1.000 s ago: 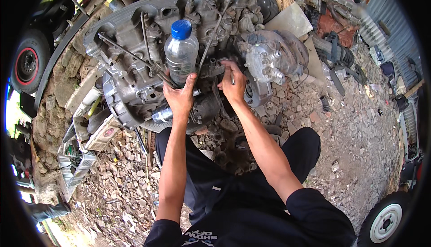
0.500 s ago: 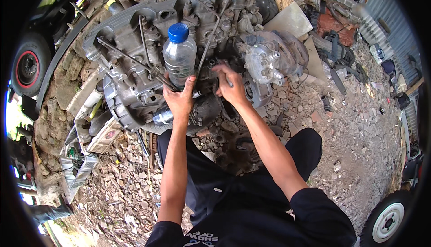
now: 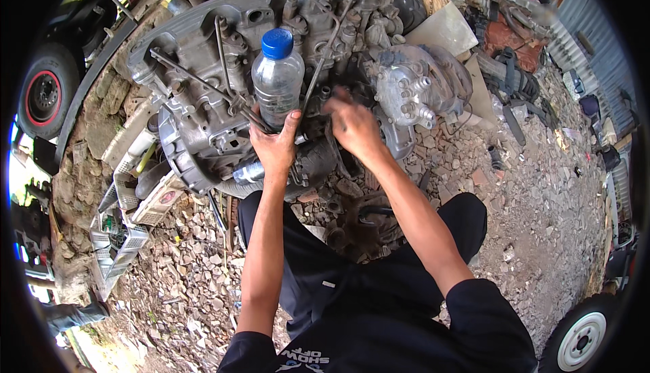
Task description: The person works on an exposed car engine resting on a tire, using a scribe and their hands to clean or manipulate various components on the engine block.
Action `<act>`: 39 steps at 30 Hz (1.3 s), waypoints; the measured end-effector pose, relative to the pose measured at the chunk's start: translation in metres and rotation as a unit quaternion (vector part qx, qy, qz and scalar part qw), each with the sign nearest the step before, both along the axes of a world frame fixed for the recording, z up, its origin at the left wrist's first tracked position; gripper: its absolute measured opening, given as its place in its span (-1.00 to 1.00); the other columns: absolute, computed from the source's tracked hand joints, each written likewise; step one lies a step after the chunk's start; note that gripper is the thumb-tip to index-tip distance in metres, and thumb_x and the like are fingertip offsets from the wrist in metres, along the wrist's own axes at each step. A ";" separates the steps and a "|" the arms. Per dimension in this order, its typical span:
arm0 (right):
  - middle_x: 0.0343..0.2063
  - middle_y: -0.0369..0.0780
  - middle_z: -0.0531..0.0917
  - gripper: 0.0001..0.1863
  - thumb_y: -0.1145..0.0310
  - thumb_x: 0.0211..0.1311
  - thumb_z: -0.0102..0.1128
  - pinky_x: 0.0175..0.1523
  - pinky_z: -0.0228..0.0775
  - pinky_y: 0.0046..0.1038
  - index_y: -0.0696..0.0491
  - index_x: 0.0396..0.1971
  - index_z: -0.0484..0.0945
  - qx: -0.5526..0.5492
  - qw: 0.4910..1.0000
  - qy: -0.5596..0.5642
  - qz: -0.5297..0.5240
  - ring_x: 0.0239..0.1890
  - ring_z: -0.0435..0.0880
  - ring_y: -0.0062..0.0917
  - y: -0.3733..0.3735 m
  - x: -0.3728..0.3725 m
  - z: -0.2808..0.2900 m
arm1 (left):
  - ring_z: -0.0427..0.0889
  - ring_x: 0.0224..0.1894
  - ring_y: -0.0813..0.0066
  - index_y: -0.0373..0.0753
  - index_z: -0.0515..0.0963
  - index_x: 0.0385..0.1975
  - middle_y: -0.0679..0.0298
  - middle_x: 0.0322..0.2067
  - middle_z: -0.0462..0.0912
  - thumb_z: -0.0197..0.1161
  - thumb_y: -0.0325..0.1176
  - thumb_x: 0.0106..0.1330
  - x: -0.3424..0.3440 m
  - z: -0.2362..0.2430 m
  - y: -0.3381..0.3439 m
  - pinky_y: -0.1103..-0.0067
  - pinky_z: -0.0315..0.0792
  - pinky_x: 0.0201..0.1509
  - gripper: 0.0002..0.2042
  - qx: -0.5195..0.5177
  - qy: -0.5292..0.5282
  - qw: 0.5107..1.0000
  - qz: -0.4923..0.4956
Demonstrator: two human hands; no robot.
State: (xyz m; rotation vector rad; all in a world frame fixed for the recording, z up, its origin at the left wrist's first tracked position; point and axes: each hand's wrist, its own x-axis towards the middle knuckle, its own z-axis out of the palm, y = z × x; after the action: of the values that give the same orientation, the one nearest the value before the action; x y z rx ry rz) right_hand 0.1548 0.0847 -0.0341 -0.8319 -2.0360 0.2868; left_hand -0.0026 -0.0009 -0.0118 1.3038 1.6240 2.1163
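Observation:
My left hand [image 3: 275,148] is closed around the lower part of a clear plastic bottle [image 3: 276,85] with a blue cap [image 3: 277,44]. The bottle stands nearly upright in front of a large greasy engine [image 3: 210,109], and its base is hidden by the hand. To the right, my right hand [image 3: 355,129] is beside the engine's side, left of a grey metal unit with round fittings [image 3: 406,95]. Its fingers look bent but are smeared by motion, so whether they hold anything does not show. Thin metal rods [image 3: 328,54] slant across the engine beside the bottle.
Broken stones and rubble [image 3: 521,217] cover the ground. White plastic crates [image 3: 118,251] stand at the left, near a stone wall [image 3: 84,170]. A tyre with a red-edged rim [image 3: 42,95] is at far left, another wheel [image 3: 582,339] at lower right. A corrugated metal sheet [image 3: 596,61] borders the right.
The engine and bottle appear slightly farther right in the picture. My left hand keeps its hold on the bottle. My right hand has turned slightly and its fingers are more blurred.

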 end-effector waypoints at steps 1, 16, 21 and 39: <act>-0.35 0.11 0.70 -0.79 0.64 0.12 0.12 -0.33 0.63 -0.17 0.07 -0.26 0.60 -0.017 0.998 -0.027 -0.059 -0.38 0.75 -0.13 0.005 0.005 0.004 | 0.58 -0.05 0.36 -0.46 0.43 0.09 0.07 -0.09 0.63 0.58 -0.11 0.08 0.001 0.001 0.000 0.45 0.43 0.11 -0.30 0.002 -0.009 1.000 -0.005; -0.46 -0.04 0.72 -0.76 0.54 0.06 0.19 -0.22 0.60 -0.16 0.08 -0.22 0.62 -0.042 0.987 -0.124 -0.092 -0.48 0.75 -0.14 0.012 0.006 0.025 | 0.61 -0.09 0.39 -0.47 0.44 0.06 0.09 -0.13 0.66 0.60 -0.14 0.06 0.004 0.006 0.001 0.46 0.45 0.10 -0.31 0.015 -0.037 0.999 -0.024; -0.24 -0.11 0.71 -0.75 0.45 0.08 0.18 0.09 0.50 -0.19 -0.09 -0.22 0.67 -0.112 0.918 -0.377 0.054 -0.07 0.70 -0.28 -0.011 0.021 0.085 | 0.65 -0.14 0.37 -0.48 0.47 0.00 0.08 -0.20 0.70 0.61 -0.14 0.03 -0.001 0.003 0.000 0.44 0.48 0.05 -0.34 0.018 -0.034 0.999 -0.023; -0.10 -0.10 0.66 -0.79 0.27 0.28 0.18 0.18 0.45 -0.26 0.00 -0.17 0.67 -0.046 0.850 -0.513 0.108 0.09 0.57 -0.22 0.110 0.021 0.131 | 0.68 -0.14 0.23 -0.48 0.50 -0.02 0.02 -0.22 0.70 0.63 -0.06 -0.02 -0.001 0.000 0.001 0.36 0.50 0.04 -0.29 0.013 0.003 1.000 0.014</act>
State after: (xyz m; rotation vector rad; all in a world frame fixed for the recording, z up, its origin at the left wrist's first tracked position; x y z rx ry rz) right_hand 0.1760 0.1945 0.0967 -0.9107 -3.1542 0.0397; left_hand -0.0040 -0.0001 -0.0115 1.3043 1.6310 2.1592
